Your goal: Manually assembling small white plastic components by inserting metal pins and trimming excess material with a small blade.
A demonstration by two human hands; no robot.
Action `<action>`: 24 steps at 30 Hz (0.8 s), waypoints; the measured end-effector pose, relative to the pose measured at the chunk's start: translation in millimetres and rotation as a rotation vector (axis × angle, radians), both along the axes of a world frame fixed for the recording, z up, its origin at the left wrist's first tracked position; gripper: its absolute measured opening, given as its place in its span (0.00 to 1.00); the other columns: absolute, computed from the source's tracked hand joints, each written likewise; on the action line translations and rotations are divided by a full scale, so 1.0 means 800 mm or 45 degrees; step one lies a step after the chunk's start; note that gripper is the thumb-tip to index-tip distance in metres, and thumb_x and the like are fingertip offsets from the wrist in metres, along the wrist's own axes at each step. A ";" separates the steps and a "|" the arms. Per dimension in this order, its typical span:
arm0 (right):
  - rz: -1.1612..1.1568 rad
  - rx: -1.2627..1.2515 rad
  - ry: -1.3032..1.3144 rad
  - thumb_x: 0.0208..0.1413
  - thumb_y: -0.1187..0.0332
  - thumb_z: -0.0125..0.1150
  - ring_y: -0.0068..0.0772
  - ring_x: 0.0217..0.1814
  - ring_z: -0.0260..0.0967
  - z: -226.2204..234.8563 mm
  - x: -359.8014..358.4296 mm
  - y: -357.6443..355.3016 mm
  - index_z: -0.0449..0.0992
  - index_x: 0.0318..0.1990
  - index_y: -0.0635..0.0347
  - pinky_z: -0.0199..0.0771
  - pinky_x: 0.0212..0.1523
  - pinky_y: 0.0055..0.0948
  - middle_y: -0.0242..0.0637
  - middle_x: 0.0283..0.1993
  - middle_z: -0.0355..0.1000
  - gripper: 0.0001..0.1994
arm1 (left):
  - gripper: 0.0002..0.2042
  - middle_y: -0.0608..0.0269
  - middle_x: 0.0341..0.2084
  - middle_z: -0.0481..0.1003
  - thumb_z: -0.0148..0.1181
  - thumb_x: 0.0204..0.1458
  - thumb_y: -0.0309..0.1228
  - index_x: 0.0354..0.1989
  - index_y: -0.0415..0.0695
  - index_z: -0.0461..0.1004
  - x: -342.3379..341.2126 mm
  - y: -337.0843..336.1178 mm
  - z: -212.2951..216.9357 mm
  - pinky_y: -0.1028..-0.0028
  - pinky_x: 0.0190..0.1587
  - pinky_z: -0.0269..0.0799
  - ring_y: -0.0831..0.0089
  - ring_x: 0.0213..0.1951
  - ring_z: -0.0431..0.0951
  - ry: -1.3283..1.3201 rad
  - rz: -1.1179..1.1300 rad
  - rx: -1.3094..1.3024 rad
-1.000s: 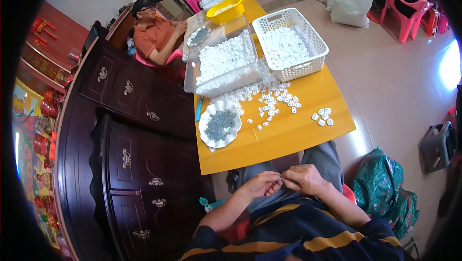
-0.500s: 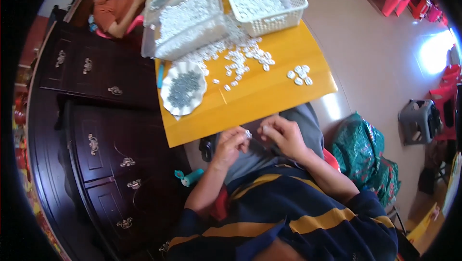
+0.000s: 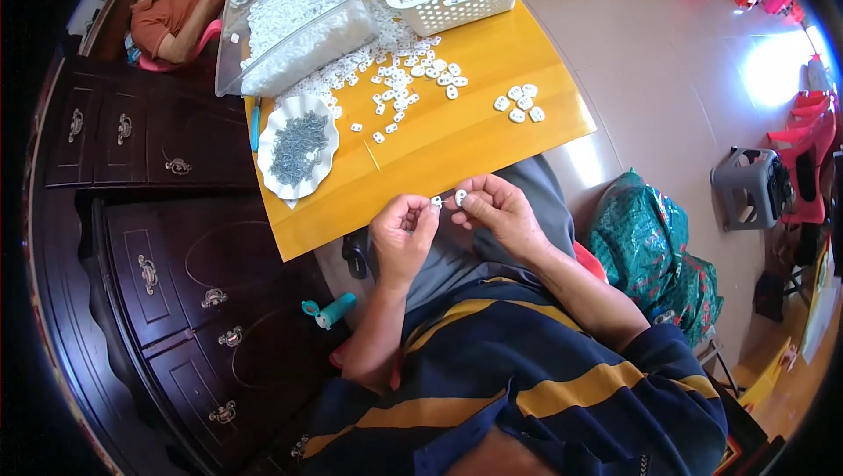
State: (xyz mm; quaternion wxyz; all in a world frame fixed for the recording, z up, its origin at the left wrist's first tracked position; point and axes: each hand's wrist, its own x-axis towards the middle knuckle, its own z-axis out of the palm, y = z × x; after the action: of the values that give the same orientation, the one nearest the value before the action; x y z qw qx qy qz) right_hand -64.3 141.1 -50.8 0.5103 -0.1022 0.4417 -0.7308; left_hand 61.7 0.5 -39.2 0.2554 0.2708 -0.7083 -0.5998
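Note:
Above my lap, just off the table's near edge, my left hand point(image 3: 402, 234) pinches a small white plastic piece point(image 3: 435, 202) between thumb and fingertips. My right hand point(image 3: 502, 215) grips a rounded white plastic piece point(image 3: 460, 198) with a dark mark or hole in it. The two pieces face each other, a short gap apart, with what looks like a thin pin between them. On the table point(image 3: 421, 160) lie small white rectangular pieces point(image 3: 391, 94) with holes, and a group of white oval pieces point(image 3: 520, 103) at the right. A scalloped white dish point(image 3: 267, 176) holds many thin grey metal pins point(image 3: 299, 147).
A clear bin point(image 3: 307, 59) and a white basket point(image 3: 457, 12), both full of white pieces, stand at the back. Dark drawers point(image 3: 176, 274) line the left; a person point(image 3: 176, 15) sits beyond. Green bags point(image 3: 645, 230) and a grey stool point(image 3: 746, 182) are at the right.
My hands have come closer together, and the rounded white piece now shows in my right fingers. The whole view has shifted, moving the table up and left in the picture.

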 end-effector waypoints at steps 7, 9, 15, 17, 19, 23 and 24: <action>-0.022 0.004 0.023 0.70 0.71 0.55 0.20 0.41 0.76 -0.003 0.000 -0.004 0.72 0.52 0.64 0.78 0.45 0.21 0.34 0.44 0.79 0.09 | 0.03 0.73 0.20 0.73 0.64 0.54 0.20 0.30 0.37 0.76 -0.012 0.009 0.013 0.83 0.26 0.66 0.88 0.22 0.69 -0.064 -0.005 -0.134; -0.023 0.002 0.042 0.70 0.70 0.55 0.19 0.41 0.76 -0.002 0.001 -0.004 0.72 0.52 0.64 0.78 0.45 0.21 0.33 0.43 0.79 0.09 | 0.03 0.73 0.20 0.73 0.64 0.54 0.20 0.30 0.37 0.76 -0.012 0.011 0.015 0.83 0.26 0.66 0.88 0.22 0.69 -0.091 -0.009 -0.185; -0.011 -0.001 0.059 0.69 0.71 0.56 0.16 0.39 0.75 -0.001 0.004 -0.005 0.73 0.51 0.64 0.77 0.41 0.18 0.30 0.41 0.77 0.08 | 0.03 0.72 0.20 0.74 0.64 0.54 0.20 0.29 0.37 0.76 -0.009 0.012 0.003 0.84 0.25 0.67 0.88 0.22 0.71 -0.035 -0.035 -0.095; -0.024 -0.013 0.051 0.69 0.71 0.57 0.16 0.39 0.75 -0.003 0.005 -0.004 0.73 0.50 0.65 0.77 0.42 0.17 0.30 0.41 0.78 0.08 | 0.03 0.72 0.20 0.74 0.64 0.54 0.20 0.29 0.37 0.76 -0.011 0.014 0.008 0.84 0.25 0.67 0.88 0.22 0.71 -0.044 -0.051 -0.103; -0.028 -0.005 0.063 0.68 0.71 0.57 0.16 0.39 0.75 -0.005 0.005 -0.004 0.74 0.50 0.66 0.77 0.41 0.17 0.31 0.41 0.78 0.09 | 0.03 0.71 0.20 0.75 0.65 0.54 0.20 0.29 0.37 0.76 -0.010 0.013 0.009 0.84 0.25 0.67 0.88 0.22 0.71 -0.054 -0.064 -0.113; -0.046 0.038 0.083 0.68 0.71 0.59 0.16 0.37 0.75 0.005 0.005 -0.004 0.77 0.50 0.67 0.77 0.39 0.17 0.31 0.39 0.78 0.10 | 0.03 0.73 0.22 0.75 0.64 0.56 0.21 0.31 0.37 0.76 -0.006 0.007 0.007 0.85 0.27 0.67 0.89 0.24 0.71 -0.088 -0.155 -0.108; -0.048 0.038 0.081 0.68 0.71 0.59 0.16 0.37 0.75 0.003 0.006 -0.004 0.77 0.50 0.67 0.77 0.39 0.17 0.31 0.39 0.78 0.10 | 0.04 0.71 0.20 0.76 0.64 0.55 0.20 0.29 0.37 0.76 -0.006 0.006 0.007 0.84 0.26 0.67 0.88 0.22 0.72 -0.089 -0.157 -0.092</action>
State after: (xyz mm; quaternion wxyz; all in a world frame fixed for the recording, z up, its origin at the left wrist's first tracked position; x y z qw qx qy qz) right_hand -59.7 137.5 -48.7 0.4835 -0.1096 0.4704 -0.7300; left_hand 56.5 5.4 -33.4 0.2027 0.2382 -0.7533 -0.5786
